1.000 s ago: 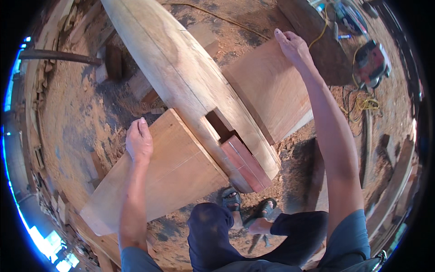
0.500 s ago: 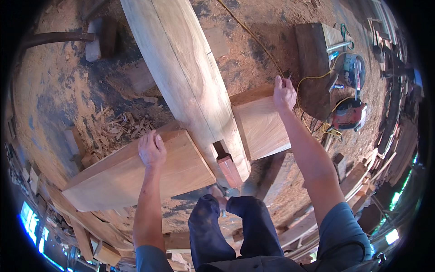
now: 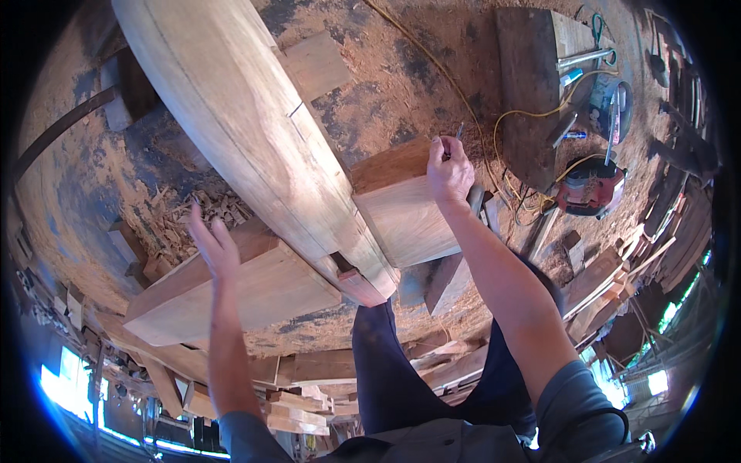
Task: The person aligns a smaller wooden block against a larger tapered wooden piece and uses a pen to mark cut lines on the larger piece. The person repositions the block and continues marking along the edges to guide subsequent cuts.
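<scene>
A long, rounded pale timber beam (image 3: 231, 116) runs from the upper left towards my legs. Near its close end is a rectangular mortise (image 3: 340, 264) with a reddish wood piece (image 3: 365, 288) in it. Thick planks butt against both sides: a left plank (image 3: 239, 289) and a right plank (image 3: 409, 220). My left hand (image 3: 216, 245) hovers over the left plank's far edge, fingers spread and empty. At the far end of the right plank, my right hand (image 3: 451, 171) is closed around a thin pencil-like stick (image 3: 460, 130), its tip pointing up.
On the right stand a dark wooden block (image 3: 529, 100), a metal wrench-like bar (image 3: 584, 59) and a red power tool (image 3: 590, 189) with a yellow cord (image 3: 532, 113). Wood shavings (image 3: 181, 220) litter the ground at left. Stacked timber (image 3: 602, 297) lies at right.
My left hand has lifted off the left plank and opened. My right hand has shifted left in view with the stick. My view has turned and my legs are spread wider.
</scene>
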Available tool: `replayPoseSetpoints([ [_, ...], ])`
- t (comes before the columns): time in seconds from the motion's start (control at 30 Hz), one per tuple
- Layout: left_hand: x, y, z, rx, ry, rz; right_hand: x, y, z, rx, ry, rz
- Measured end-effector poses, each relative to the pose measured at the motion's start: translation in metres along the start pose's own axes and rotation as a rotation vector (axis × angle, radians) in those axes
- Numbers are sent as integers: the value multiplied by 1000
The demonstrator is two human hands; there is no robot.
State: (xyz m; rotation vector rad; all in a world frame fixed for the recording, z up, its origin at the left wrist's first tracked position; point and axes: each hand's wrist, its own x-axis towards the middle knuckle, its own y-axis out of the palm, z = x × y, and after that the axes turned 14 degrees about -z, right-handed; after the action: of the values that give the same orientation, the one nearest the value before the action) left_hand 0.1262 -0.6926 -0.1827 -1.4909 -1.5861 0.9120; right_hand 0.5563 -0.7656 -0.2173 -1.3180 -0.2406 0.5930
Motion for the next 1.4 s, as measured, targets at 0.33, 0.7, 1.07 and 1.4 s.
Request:
replayPoseSetpoints([
  [0.33,258,104,-100,112,-201,-208,-1,1,-13,266,8,120],
  [0.7,248,84,-95,134,69,-1,17,-16,-8,286,185,556],
  [1.07,231,73,-89,-12,-193,-77,17,-16,-12,214,184,608],
  [1.4,243,95,-101,-305,-389,-197,19,-17,-9,184,207,633],
])
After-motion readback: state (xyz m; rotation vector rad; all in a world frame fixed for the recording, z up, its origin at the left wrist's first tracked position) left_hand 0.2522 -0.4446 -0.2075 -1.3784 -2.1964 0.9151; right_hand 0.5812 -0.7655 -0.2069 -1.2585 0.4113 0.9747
